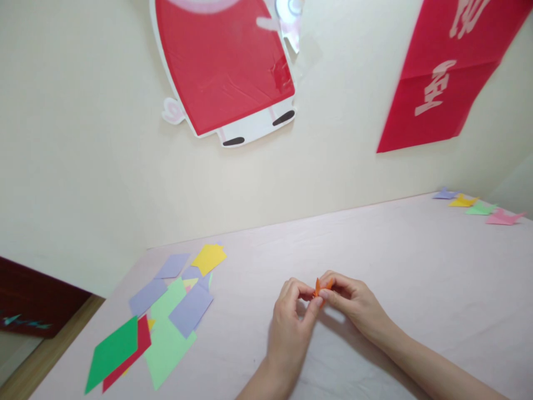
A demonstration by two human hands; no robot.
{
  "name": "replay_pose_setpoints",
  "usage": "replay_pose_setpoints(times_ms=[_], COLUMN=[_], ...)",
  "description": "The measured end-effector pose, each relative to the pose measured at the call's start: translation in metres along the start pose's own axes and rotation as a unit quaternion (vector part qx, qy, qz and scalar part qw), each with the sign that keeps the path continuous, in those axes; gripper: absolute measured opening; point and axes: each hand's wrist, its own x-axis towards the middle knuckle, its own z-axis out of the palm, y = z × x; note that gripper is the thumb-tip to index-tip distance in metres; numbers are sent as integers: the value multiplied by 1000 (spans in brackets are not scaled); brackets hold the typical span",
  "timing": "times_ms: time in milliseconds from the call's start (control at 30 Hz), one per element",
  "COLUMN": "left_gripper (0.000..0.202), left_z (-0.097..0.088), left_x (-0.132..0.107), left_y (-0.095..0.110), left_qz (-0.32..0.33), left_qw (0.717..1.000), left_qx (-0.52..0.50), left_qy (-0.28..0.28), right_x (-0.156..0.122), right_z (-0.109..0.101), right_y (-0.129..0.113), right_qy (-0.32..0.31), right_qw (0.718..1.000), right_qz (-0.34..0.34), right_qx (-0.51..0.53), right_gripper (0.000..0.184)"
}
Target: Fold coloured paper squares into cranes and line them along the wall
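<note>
A small folded piece of orange paper (pixel 318 288) is pinched between both hands, just above the pale table cover. My left hand (pixel 289 314) grips its left side with thumb and forefinger. From the right, my right hand (pixel 352 300) holds the other side, thumb and fingers pressed together on it. A pointed orange flap sticks up between the fingertips. Most of the folded shape is hidden by the fingers.
Loose coloured paper sheets lie at the left, among them a green sheet (pixel 112 353), a purple sheet (pixel 191 311) and a yellow sheet (pixel 209 258). Several folded paper figures, one a pink figure (pixel 502 217), line the far right. Behind the table cover (pixel 250 250) rises a wall (pixel 333 166).
</note>
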Motion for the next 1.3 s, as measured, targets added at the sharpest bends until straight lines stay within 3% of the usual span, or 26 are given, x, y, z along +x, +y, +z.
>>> replay_pose_setpoints(times_ms=[133,267,800,1100,1300], left_gripper=[5,10,6,11,15], left_z=[-1,-2,3,-1,4], left_x=[0,1,0,0,-1], left_y=[1,1,1,4,4], left_qz=[32,57,5,45,0], left_qw=[999,998,998,998,998], left_qx=[6,1,-34,16,21], left_qy=[16,22,49,35,52], right_x=[1,3,-2,-4,-5], right_z=[0,-2,0,6,7], right_y=[0,1,0,1,2], right_qy=[-4,-3,-21,-8,-16], right_qw=[1000,1000,999,998,999], right_qz=[2,0,-45,-56,-37], right_qx=[22,24,-2,-19,-14], right_gripper=[34,33,34,35,36])
